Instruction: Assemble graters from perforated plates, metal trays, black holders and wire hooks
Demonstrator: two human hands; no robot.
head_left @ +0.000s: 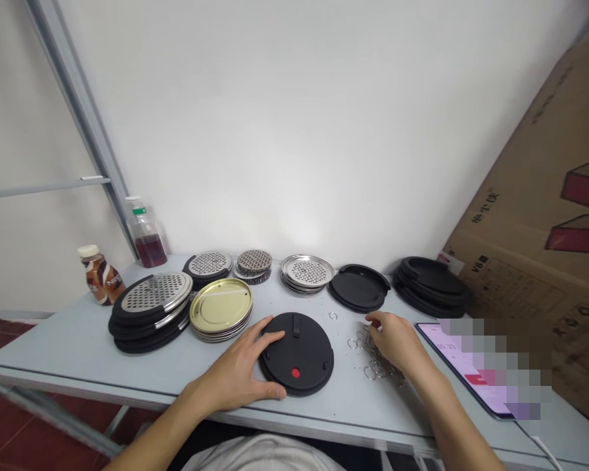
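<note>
We are pressing our open left hand (pixel 235 364) on a black disc (pixel 299 353), fingers spread across its left side, thumb along its lower edge. The disc is lying flat on the table (pixel 127 383), a red dot at its centre. Our right hand (pixel 395 340) is curling half-closed over scattered metal rings (pixel 373 360), just right of the disc; we cannot tell whether it is holding any. Stacks of black discs (pixel 150 320), perforated steel plates (pixel 308 273) and gold lids (pixel 220 309) are sitting behind, with two bottles (pixel 101 275) beyond and a tablet (pixel 446 353) to our right.
</note>
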